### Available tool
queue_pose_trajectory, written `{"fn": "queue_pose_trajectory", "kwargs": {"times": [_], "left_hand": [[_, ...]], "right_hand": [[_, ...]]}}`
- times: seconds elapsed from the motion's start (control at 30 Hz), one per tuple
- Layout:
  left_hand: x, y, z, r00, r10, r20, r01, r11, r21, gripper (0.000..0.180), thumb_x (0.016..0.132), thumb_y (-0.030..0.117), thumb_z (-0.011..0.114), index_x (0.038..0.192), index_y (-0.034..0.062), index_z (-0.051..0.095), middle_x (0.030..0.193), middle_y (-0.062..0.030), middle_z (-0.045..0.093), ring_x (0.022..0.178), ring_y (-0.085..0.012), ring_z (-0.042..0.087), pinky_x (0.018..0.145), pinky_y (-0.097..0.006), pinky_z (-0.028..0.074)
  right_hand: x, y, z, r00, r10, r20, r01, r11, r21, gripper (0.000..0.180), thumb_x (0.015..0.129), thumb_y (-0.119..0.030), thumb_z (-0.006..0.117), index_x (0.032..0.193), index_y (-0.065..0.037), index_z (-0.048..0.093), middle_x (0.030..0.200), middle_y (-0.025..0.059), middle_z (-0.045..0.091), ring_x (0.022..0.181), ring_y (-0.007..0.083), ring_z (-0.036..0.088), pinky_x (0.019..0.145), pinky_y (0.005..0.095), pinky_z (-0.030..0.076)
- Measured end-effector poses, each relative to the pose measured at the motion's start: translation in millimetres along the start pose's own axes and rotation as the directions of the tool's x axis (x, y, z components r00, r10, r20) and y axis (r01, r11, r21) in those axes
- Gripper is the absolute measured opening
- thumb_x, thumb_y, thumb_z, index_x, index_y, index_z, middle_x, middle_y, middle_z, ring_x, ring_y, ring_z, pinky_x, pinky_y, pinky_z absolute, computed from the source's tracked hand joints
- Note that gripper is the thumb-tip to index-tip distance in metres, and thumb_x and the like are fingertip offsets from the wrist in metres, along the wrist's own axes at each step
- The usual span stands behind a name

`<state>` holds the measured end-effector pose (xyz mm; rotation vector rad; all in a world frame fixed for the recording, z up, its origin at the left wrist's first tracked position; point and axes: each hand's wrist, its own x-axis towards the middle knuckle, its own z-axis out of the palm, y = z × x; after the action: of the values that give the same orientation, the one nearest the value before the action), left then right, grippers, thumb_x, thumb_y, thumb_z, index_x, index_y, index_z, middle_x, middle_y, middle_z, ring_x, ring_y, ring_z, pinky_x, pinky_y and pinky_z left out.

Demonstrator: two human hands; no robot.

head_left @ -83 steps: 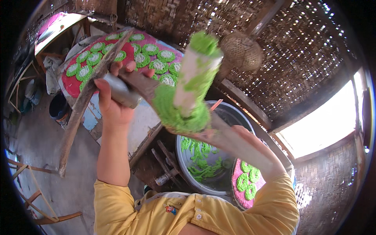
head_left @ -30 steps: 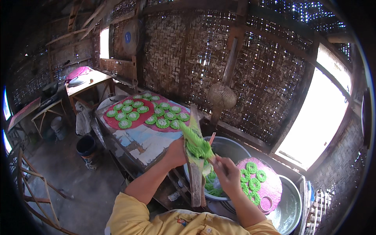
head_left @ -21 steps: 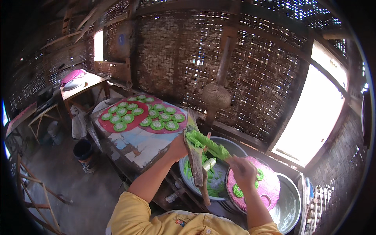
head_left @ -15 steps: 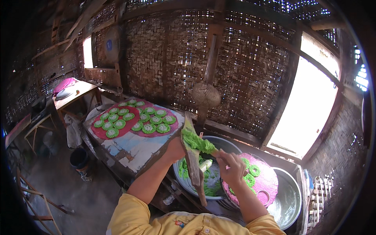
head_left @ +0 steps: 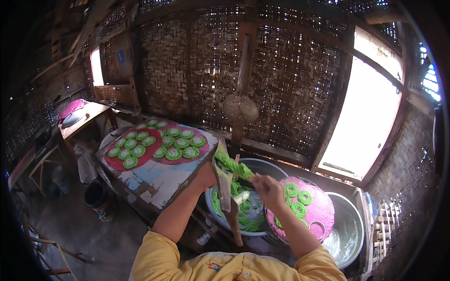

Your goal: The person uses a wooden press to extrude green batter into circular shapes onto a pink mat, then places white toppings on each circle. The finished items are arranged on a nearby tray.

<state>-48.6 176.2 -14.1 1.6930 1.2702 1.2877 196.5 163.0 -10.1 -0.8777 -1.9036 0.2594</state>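
At frame centre, left hand (head_left: 206, 175) grips a wooden press (head_left: 225, 187), fingers closed round it, tilted over the metal basin (head_left: 274, 165), likely so stray dough falls back in. Right hand (head_left: 268, 189) closed on the press's far end, where bright green dough (head_left: 234, 165) clings in stringy clumps. More green dough heaped wet in the basin, with a pale cylinder (head_left: 241, 197). Right of it, a pink tray (head_left: 323, 213) carries a few coiled green rings (head_left: 297, 194), resting over a second basin (head_left: 349, 232). Left of centre, red trays (head_left: 140, 146) on a bench hold many finished rings, set well apart, probably for drying. Woven walls behind.
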Motion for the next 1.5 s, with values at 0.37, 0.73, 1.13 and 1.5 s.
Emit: {"fn": "queue_pose_trajectory", "kwargs": {"times": [0.37,0.73,1.13,1.5], "left_hand": [[-26.3,5.3,-31.5,0.984,0.086,0.155,-0.158,0.823,0.545,0.046,0.072,0.035,0.066,0.107,0.0065,0.060,0.100,-0.0172,0.063,0.091,-0.0349,0.060,0.078,-0.040,0.048],[-45.0,44.6,-4.4,0.996,0.077,0.041,-0.084,0.713,0.696,0.039,0.068,0.038,0.066,0.096,0.0103,0.067,0.094,-0.0173,0.062,0.092,-0.0349,0.059,0.080,-0.043,0.048],[-39.3,1.7,-39.9,0.926,0.076,0.371,-0.211,0.916,0.341,0.039,0.072,0.034,0.066,0.098,0.0059,0.065,0.093,-0.0169,0.065,0.089,-0.0339,0.061,0.073,-0.039,0.048],[-40.4,17.7,-28.3,0.965,0.257,-0.056,-0.189,0.826,0.530,0.041,0.074,0.034,0.064,0.105,0.0061,0.062,0.100,-0.0150,0.064,0.097,-0.0323,0.059,0.081,-0.038,0.047]], "right_hand": [[20.2,-8.1,-72.7,0.739,0.206,0.642,-0.132,0.978,-0.161,0.037,0.089,-0.039,0.052,0.115,-0.013,0.060,0.080,0.0142,0.065,0.070,0.0245,0.062,0.067,0.0356,0.048],[80.9,-95.6,-72.3,0.640,0.162,0.751,0.355,0.804,-0.477,0.038,0.092,-0.041,0.040,0.097,-0.015,0.068,0.081,0.0109,0.067,0.077,0.0293,0.065,0.070,0.0435,0.050],[51.6,-81.8,-35.6,0.316,-0.843,0.435,0.854,0.053,-0.518,0.027,0.079,-0.024,0.060,0.101,-0.008,0.064,0.077,-0.0012,0.057,0.068,0.0114,0.053,0.062,0.0269,0.038],[26.1,-56.7,9.0,0.917,0.288,0.277,-0.399,0.681,0.614,0.020,0.085,-0.012,0.063,0.104,-0.005,0.060,0.075,-0.0044,0.054,0.065,0.0041,0.048,0.055,0.0202,0.038]]}}
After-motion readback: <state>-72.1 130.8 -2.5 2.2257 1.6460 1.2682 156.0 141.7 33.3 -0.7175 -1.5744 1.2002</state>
